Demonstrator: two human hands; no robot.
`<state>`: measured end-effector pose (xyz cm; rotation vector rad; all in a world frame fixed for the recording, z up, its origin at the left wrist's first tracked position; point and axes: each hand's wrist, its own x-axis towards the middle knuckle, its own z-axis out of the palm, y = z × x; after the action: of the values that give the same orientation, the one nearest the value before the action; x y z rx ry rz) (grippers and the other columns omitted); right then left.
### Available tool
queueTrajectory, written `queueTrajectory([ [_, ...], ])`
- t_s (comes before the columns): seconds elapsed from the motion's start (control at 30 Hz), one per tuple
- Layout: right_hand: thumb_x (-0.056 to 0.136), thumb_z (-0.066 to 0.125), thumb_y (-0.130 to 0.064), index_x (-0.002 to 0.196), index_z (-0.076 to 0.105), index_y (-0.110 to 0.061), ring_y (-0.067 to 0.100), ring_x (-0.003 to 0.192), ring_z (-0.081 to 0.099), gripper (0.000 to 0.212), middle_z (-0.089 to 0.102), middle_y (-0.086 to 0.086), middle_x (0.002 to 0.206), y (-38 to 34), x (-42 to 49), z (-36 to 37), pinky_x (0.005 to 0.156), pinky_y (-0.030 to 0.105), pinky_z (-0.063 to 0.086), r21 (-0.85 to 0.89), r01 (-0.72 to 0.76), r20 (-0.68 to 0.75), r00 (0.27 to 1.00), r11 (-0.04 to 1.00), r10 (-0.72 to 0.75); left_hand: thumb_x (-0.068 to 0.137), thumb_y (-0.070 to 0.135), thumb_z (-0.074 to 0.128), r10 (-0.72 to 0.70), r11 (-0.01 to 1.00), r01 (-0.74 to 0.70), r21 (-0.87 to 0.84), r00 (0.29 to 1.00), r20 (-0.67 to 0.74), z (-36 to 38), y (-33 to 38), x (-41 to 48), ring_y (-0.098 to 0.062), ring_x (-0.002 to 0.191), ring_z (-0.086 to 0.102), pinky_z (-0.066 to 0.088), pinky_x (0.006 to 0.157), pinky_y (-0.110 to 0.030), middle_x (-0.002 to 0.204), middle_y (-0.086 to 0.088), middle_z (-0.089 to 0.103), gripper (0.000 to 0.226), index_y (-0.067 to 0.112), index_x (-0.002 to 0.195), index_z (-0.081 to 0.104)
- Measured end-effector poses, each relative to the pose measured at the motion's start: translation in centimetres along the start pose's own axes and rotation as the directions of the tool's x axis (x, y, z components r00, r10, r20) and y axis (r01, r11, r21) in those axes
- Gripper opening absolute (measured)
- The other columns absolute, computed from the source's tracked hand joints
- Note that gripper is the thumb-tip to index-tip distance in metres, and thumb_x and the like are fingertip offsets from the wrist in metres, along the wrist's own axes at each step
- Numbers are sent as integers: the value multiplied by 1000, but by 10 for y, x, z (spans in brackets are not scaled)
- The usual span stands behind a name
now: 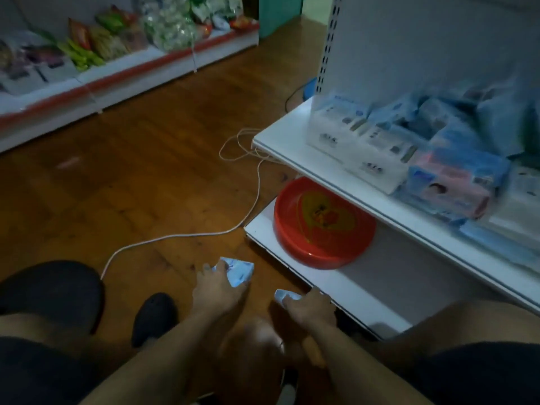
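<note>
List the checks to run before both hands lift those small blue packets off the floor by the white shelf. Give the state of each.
1. Left hand grips the left packet: ok, fingers are curled over it.
2. Right hand grips the right packet: ok, though only one end shows.
3. Bare room on the bottom shelf: ok, in front of the red basin.
4. White cable apart from both hands: ok, it lies on the floor further left.
5. Packets intact: cannot tell, too blurred.

Basin point(324, 223) on bottom shelf point(350, 290), under upper shelf point(280, 135); cable point(175, 235) on floor point(131, 171) leftward; packet point(238, 271) before basin
</note>
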<state>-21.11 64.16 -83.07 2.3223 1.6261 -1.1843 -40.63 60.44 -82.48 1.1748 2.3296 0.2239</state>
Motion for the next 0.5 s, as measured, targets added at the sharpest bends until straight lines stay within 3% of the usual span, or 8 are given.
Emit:
queueTrajectory([
  [0.13,58,49,-83,137,47,-17,29,129,46,102,51,7,137,5,35,70,106,39,39,45,-16,19,1000,999,16,77,73,57,-55,996,56,-72,998,16,38,-20,31,-27,117,49,46,94,-39,127,-8,49,69,26,126,48],
  [0.27,65,48,-85,117,58,-16,36,108,56,87,60,15,116,-8,94,132,94,44,47,-3,14,-83,996,1000,-14,79,71,52,-127,991,128,-37,992,27,80,-40,82,-26,118,48,45,97,-42,131,-8,49,68,30,132,42],
  [0.37,66,81,-50,96,62,1,45,84,60,62,60,26,85,-34,116,152,80,49,49,-121,48,-226,971,991,-74,81,66,55,-141,990,141,-17,990,16,99,-52,114,-29,121,45,43,98,-41,134,-10,45,68,31,137,39],
  [0.43,69,83,-42,104,59,5,48,98,55,63,59,30,99,-50,115,149,89,48,45,-46,35,-204,978,998,-44,81,64,58,-134,991,134,-13,991,20,103,-58,124,-30,120,46,41,98,-39,134,-11,44,68,30,138,40],
  [0.5,76,76,-47,124,53,-2,42,119,45,71,51,27,122,-53,115,150,99,43,38,-14,-2,-125,992,1000,0,81,64,59,-119,992,121,-31,992,44,105,-62,130,-29,120,46,41,97,-39,134,-10,42,69,29,138,41],
])
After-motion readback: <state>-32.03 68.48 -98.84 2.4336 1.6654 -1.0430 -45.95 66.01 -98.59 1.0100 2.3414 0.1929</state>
